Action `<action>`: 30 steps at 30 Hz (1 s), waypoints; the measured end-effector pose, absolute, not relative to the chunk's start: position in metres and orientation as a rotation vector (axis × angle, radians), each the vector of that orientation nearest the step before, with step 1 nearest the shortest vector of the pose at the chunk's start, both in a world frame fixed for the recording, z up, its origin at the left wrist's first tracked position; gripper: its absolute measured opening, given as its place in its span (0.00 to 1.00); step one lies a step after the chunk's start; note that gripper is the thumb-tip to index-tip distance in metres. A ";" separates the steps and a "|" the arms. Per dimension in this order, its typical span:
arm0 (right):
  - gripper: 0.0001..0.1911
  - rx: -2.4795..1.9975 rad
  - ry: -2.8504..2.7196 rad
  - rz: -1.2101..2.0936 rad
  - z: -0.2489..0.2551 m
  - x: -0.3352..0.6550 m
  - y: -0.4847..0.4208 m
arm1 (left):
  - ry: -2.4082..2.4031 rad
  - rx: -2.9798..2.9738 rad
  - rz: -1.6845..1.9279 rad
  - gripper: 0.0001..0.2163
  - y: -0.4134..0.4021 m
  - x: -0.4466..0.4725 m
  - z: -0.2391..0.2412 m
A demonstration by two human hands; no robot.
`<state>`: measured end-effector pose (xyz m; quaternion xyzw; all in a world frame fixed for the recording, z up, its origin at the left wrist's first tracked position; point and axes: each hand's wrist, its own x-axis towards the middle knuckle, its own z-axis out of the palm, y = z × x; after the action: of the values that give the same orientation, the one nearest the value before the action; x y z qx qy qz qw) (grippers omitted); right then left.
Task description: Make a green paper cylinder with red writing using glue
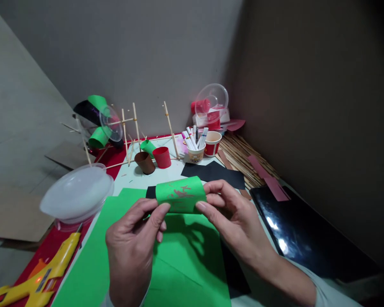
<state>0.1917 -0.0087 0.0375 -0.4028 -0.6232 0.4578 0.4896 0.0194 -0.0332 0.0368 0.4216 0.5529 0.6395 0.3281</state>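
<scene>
Both my hands hold a curled strip of green paper (181, 194) with reddish marks on its face, bent into a short tube. My left hand (132, 243) pinches its left end with thumb and fingers. My right hand (233, 215) pinches its right end. The strip hovers above a large green paper sheet (166, 264) lying flat in front of me. A black paper piece (215, 171) lies just behind the strip.
A yellow glue gun (40, 279) lies at the lower left by a clear plastic lid (77, 192). Brown (145, 162) and red (162, 157) paper cups, a stick frame (131, 132), a cup of markers (196, 147) and a bundle of sticks (243, 155) stand behind. A glossy black sheet (294, 230) lies at right.
</scene>
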 end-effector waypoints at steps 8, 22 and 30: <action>0.10 -0.942 -1.394 1.410 0.036 0.191 -0.006 | 1.568 1.077 1.762 0.06 -0.038 0.028 0.051; 0.04 -0.909 -1.504 1.203 0.037 0.186 -0.010 | 1.609 1.182 1.798 0.05 -0.041 0.022 0.048; 0.16 -1.021 -1.624 1.096 0.038 0.187 -0.011 | 1.514 1.000 1.777 0.03 -0.040 0.019 0.043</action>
<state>0.1873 -0.0115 0.0378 -0.4129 -0.6567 0.4432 0.4493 0.0194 -0.0396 0.0430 0.3762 0.5692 0.6682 0.2965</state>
